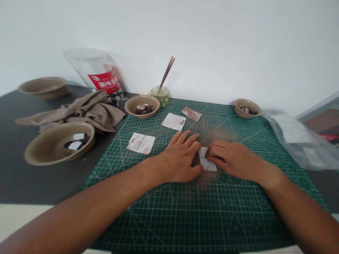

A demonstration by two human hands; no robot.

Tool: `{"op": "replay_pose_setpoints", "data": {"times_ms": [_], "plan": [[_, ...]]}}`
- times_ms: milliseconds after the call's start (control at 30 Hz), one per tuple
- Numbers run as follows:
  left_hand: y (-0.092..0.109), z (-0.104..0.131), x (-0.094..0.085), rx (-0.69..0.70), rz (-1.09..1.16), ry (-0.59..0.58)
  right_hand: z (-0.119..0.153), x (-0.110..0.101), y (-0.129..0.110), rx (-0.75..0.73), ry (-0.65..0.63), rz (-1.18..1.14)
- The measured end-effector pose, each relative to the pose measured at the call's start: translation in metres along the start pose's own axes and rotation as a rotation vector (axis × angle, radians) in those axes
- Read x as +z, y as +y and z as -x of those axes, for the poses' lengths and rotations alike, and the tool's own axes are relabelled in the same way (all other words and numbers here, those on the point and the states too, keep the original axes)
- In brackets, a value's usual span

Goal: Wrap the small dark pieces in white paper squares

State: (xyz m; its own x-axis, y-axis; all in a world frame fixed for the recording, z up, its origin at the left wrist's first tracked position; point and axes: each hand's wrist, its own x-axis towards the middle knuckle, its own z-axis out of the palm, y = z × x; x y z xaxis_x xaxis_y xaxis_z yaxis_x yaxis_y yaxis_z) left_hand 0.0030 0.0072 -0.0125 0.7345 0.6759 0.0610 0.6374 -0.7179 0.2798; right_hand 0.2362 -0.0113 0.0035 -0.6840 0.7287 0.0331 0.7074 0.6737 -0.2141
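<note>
My left hand [181, 158] lies flat with its fingers spread, its thumb and fingertips at the left edge of a small white paper square [211, 165] with brown smudges. A brown patch [196, 160] shows between thumb and forefinger; most of it is hidden under the hand. Over the same square, my right hand [230, 157] is closed in a pinch on a small dark piece [207, 154], mostly covered by the fingers. Beyond my left hand lie a smudged white square [141, 143], another white square [174, 121] and a brown piece [191, 114].
A green cutting mat [164, 215] with brown dust covers the table. Bowls with dark pieces stand at left [39, 155], back [129, 107] and right [238, 112]. A brown cloth [79, 113], a clear jar [92, 67], a cup [164, 97] holding sticks and a plastic bag [299, 141] surround it.
</note>
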Motion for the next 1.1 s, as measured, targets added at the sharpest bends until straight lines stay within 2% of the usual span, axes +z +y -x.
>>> {"op": "replay_pose_setpoints", "data": {"times_ms": [167, 500, 833, 967, 1100], "plan": [[0.0009, -0.0006, 0.0022, -0.011, -0.009, 0.024, -0.0016, 0.0041, -0.0002, -0.027, 0.039, 0.009], [0.0022, 0.0011, 0.0030, 0.023, -0.043, 0.061, -0.0030, 0.0035, -0.0013, -0.053, 0.012, -0.042], [-0.0003, 0.0002, 0.0047, 0.032, -0.042, 0.039, -0.0019, 0.0029, -0.0017, -0.043, -0.002, -0.033], [0.0002, -0.0009, 0.0029, 0.026, -0.027, 0.013, -0.0028, 0.0016, -0.0004, 0.022, 0.005, -0.036], [0.0007, -0.0014, 0.0024, 0.030, -0.017, 0.020, -0.0031, 0.0013, -0.0028, -0.004, -0.047, -0.077]]}}
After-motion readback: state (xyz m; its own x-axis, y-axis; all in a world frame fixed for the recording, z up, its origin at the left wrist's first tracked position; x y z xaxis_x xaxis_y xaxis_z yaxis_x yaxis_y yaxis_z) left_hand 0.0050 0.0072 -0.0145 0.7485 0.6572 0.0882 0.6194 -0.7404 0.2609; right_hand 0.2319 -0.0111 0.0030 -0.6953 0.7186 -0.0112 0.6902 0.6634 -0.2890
